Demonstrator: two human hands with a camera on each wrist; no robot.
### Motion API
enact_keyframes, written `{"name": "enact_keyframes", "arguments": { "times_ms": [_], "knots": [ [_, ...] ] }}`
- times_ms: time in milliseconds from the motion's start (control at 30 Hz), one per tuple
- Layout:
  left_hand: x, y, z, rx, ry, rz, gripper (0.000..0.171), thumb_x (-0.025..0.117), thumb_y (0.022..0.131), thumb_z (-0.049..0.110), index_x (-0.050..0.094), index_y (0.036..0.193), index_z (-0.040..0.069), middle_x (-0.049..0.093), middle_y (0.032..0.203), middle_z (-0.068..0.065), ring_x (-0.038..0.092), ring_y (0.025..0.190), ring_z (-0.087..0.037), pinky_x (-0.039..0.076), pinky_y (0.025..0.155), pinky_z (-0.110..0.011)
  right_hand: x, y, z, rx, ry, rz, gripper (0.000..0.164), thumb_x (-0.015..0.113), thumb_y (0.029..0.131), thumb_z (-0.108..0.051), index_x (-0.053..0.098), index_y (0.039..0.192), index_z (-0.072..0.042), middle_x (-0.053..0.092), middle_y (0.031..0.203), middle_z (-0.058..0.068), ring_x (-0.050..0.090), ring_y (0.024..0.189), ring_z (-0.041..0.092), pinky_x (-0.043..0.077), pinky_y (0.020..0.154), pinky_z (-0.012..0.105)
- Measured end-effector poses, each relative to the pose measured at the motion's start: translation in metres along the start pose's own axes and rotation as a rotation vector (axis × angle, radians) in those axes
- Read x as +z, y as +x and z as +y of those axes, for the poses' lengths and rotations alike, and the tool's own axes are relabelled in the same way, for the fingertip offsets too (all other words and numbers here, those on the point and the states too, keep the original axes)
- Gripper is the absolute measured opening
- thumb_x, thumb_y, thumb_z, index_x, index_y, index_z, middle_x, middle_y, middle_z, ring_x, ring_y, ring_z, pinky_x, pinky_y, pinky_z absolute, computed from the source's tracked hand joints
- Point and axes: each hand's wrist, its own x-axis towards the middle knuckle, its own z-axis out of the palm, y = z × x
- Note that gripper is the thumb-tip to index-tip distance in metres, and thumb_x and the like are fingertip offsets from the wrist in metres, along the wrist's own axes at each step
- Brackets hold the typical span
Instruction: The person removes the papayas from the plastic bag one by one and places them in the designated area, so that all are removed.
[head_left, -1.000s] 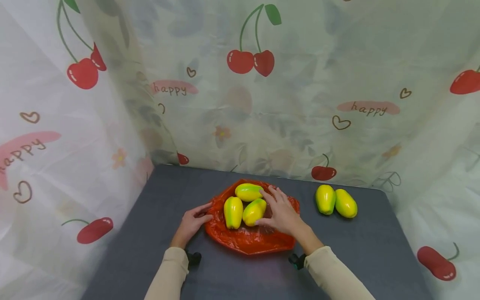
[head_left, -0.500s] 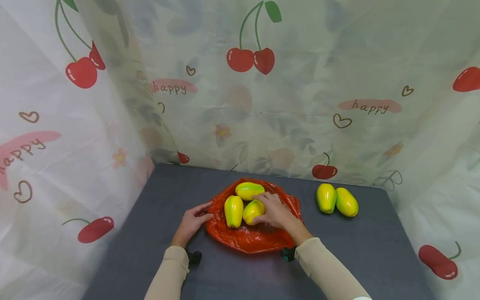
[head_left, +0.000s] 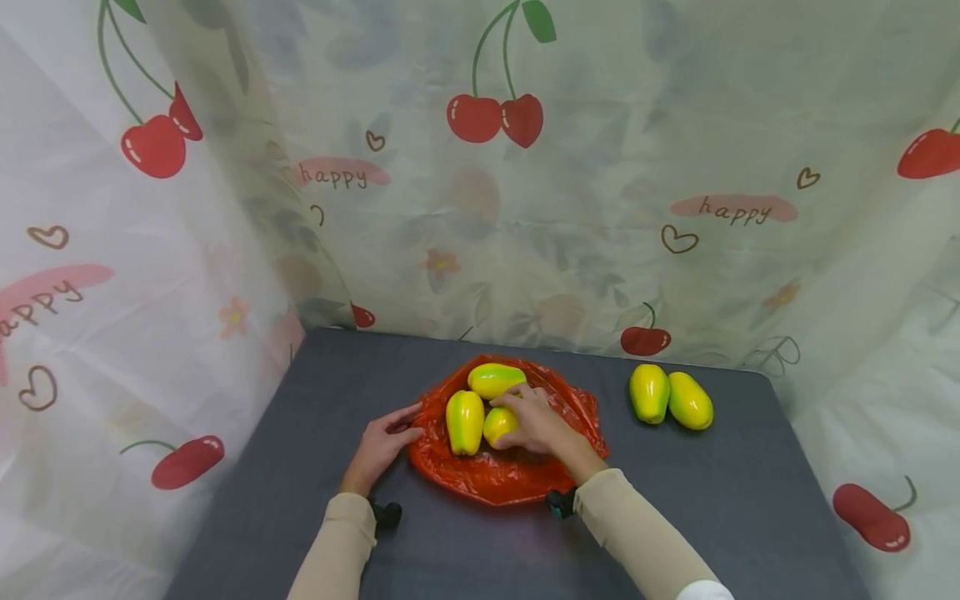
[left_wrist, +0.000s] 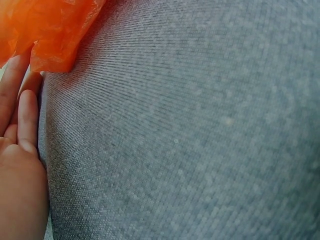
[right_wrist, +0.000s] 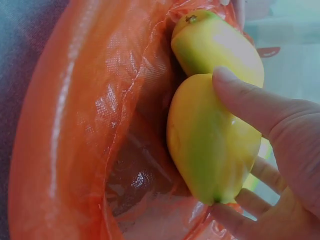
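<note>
The right hand (head_left: 534,421) grips the front fruit (head_left: 499,426) inside the bag (head_left: 491,487), thumb across 1 side and fingers curled at the other. In the right wrist view this fruit's long axis runs roughly top to bottom, its small dark-tipped end pointing down to the fingertips and its rounder end up by the thumb. The head view shows only its left part, the rest hidden behind the hand.

The left hand (head_left: 381,444) lies at the bag's left rim, its fingers fairly straight and touching the red film; fingertips are partly covered by it, so whether they pinch I cannot tell.

2 other fruits share the bag. The left fruit (head_left: 465,423) has its long axis running near to far, the narrower end toward the person. The back fruit (head_left: 495,380) lies crosswise, long axis left to right, just beyond the front 1.

Well right of the bag, 2 fruits sit side by side on the grey desk (head_left: 480,550). The inner fruit (head_left: 649,394) points almost straight away from the person; the outer fruit (head_left: 691,402) slants from far left to near right. A cherry-print cloth (head_left: 600,158) hangs behind the desk.
</note>
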Motion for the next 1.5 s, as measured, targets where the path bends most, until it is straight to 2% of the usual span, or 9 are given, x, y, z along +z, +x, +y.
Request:
{"name": "enact_keyframes", "arguments": {
  "times_ms": [333,733,933,1167,1500],
  "knots": [
    [0.0,-0.002,0.0,0.013,0.002,0.001,0.05,0.078,0.091,0.033,0.064,0.139,0.03,0.063,0.145,0.0,0.057,0.137,-0.022,0.044,0.117,-0.047,0.003,0.003,0.0,0.039,0.035,0.0,0.064,0.088,0.08,-0.039,0.063,0.137,-0.024,0.043,0.147,0.013,0.038,0.124,0.038,0.042,0.103,0.058],
    [0.0,-0.001,0.0,0.012,0.001,0.004,0.05,0.078,0.091,0.032,0.064,0.139,0.031,0.065,0.141,0.0,0.059,0.135,-0.022,0.044,0.117,-0.047,0.0,-0.003,0.001,0.038,0.027,0.0,0.065,0.088,0.077,-0.047,0.064,0.134,-0.025,0.045,0.143,0.011,0.037,0.121,0.036,0.043,0.097,0.052],
    [0.0,-0.001,0.0,0.01,0.001,0.013,0.049,0.078,0.091,0.031,0.064,0.138,0.031,0.066,0.14,-0.001,0.059,0.134,-0.022,0.044,0.117,-0.048,-0.006,-0.01,0.001,0.026,0.052,0.057,0.069,0.088,0.076,-0.048,0.064,0.136,-0.025,0.047,0.142,0.01,0.038,0.123,0.035,0.046,0.095,0.052],
    [0.003,0.002,0.001,0.005,0.016,0.016,0.049,0.077,0.091,0.033,0.064,0.138,0.033,0.066,0.14,0.001,0.059,0.134,-0.021,0.044,0.117,-0.047,-0.023,-0.025,0.001,0.009,0.058,0.111,0.066,0.088,0.077,-0.047,0.064,0.135,-0.03,0.044,0.147,0.009,0.037,0.123,0.033,0.048,0.093,0.051],
    [0.001,0.0,-0.001,0.002,0.008,0.025,0.049,0.078,0.091,0.033,0.064,0.138,0.032,0.066,0.14,0.001,0.059,0.134,-0.021,0.045,0.116,-0.047,-0.042,-0.042,0.009,0.007,0.087,0.21,0.068,0.085,0.08,-0.045,0.061,0.14,-0.024,0.039,0.156,0.013,0.034,0.131,0.038,0.05,0.093,0.055]
  ]
}}
